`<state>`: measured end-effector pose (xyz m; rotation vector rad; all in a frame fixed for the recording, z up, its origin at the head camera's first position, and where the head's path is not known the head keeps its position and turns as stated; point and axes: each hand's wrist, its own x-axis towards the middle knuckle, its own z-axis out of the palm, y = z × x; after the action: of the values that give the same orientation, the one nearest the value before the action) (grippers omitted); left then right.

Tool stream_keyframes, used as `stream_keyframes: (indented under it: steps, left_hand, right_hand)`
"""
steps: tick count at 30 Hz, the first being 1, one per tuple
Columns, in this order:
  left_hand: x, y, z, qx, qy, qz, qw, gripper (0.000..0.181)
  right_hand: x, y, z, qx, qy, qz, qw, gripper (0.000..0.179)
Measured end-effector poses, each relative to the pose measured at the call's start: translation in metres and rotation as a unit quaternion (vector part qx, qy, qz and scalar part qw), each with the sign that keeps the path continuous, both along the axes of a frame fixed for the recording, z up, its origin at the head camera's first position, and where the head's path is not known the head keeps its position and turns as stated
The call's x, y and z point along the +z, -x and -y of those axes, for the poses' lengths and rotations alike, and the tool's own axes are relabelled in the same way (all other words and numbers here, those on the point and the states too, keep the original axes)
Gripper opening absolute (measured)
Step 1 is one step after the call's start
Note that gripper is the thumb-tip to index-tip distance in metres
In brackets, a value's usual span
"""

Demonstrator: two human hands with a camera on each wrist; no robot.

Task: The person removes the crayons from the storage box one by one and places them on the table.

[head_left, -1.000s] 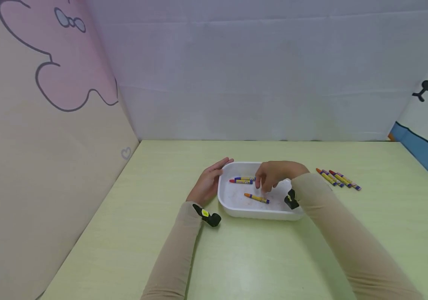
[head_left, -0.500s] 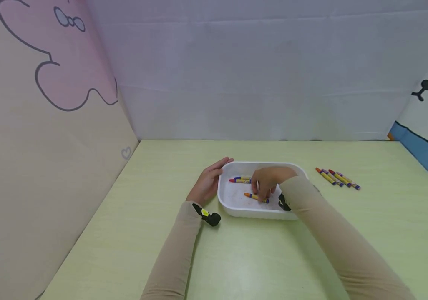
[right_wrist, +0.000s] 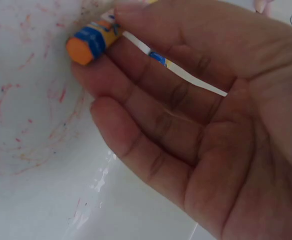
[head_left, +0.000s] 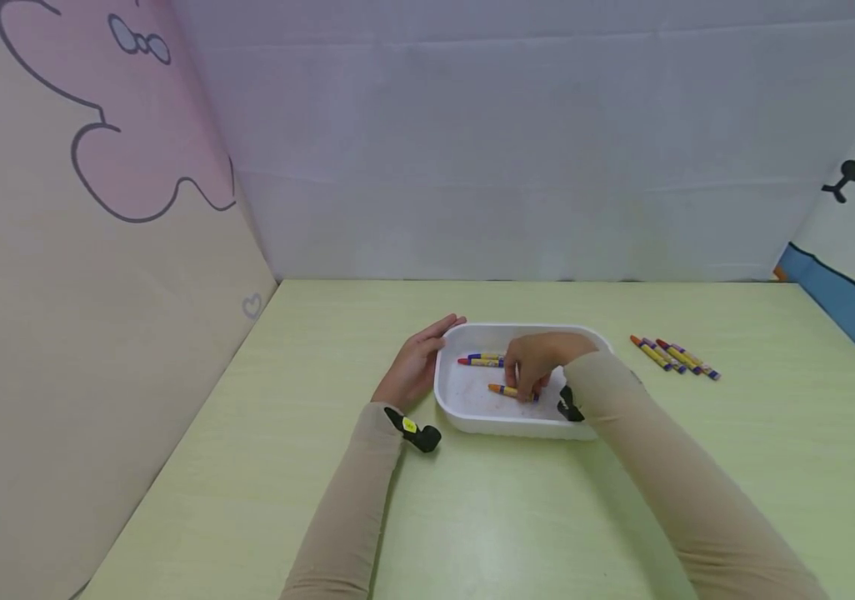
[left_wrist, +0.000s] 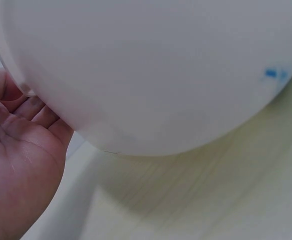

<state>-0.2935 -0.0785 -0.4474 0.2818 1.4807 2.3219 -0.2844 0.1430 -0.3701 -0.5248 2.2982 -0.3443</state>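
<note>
A shallow white plastic tray (head_left: pixel 517 427) stands on the table. My left hand (head_left: pixel 410 367) holds its left end, thumb at the rim and fingers along the outer wall. The left wrist view shows that hand (left_wrist: pixel 23 155) against the tray's side (left_wrist: pixel 151 95). Inside the tray, my right hand (head_left: pixel 536 362) pinches an orange crayon (head_left: pixel 501 389) between thumb and fingers. Up close, the crayon's flat orange end and blue-banded wrapper (right_wrist: pixel 88 46) stick out past the fingertips of my right hand (right_wrist: pixel 186 115). A red crayon (head_left: pixel 480 362) lies left of this hand, beside a blue-ended crayon (head_left: pixel 483 356).
Several crayons (head_left: pixel 673 358) lie side by side on the table, right of the tray. A pale wooden-look tabletop (head_left: pixel 472 517) reaches back to a white cloth wall (head_left: pixel 517 167). Crayon smudges (right_wrist: pixel 25 110) mark the tray's floor.
My right hand has moved down and toward the near side of the tray, and its fingers have come together on the orange crayon. The left hand and the tray have stayed put.
</note>
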Motion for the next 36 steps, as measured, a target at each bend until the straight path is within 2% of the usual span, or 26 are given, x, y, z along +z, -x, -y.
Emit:
stream_keyframes:
  steps: [5, 12, 18, 23, 30, 36]
  left_hand:
    - [0.001, -0.001, -0.001, 0.006, 0.002, 0.001, 1.0, 0.05]
    - [0.002, -0.003, -0.001, 0.005, -0.003, -0.005, 1.0, 0.05]
    - [0.002, -0.002, 0.0, -0.003, 0.0, 0.0, 1.0, 0.05]
    - [0.002, -0.002, 0.0, -0.009, -0.005, -0.004, 0.9999, 0.051]
    - [0.002, -0.002, 0.0, -0.006, -0.009, -0.004, 0.9999, 0.05]
    - [0.001, -0.002, 0.0, 0.002, -0.01, -0.002, 0.9999, 0.05]
  right_hand:
    - [0.007, 0.002, -0.007, 0.003, 0.023, -0.004, 0.9997, 0.01]
    - [0.025, 0.007, -0.022, -0.006, 0.049, -0.023, 0.9985, 0.018]
    - [0.045, 0.011, -0.048, -0.019, 0.062, -0.047, 0.9968, 0.02]
    - [0.055, 0.012, -0.075, -0.03, 0.075, -0.069, 0.9943, 0.022]
    - [0.06, 0.012, -0.119, -0.057, 0.086, -0.109, 0.9887, 0.028]
    - [0.055, 0.008, -0.152, -0.094, 0.083, -0.152, 0.9805, 0.03]
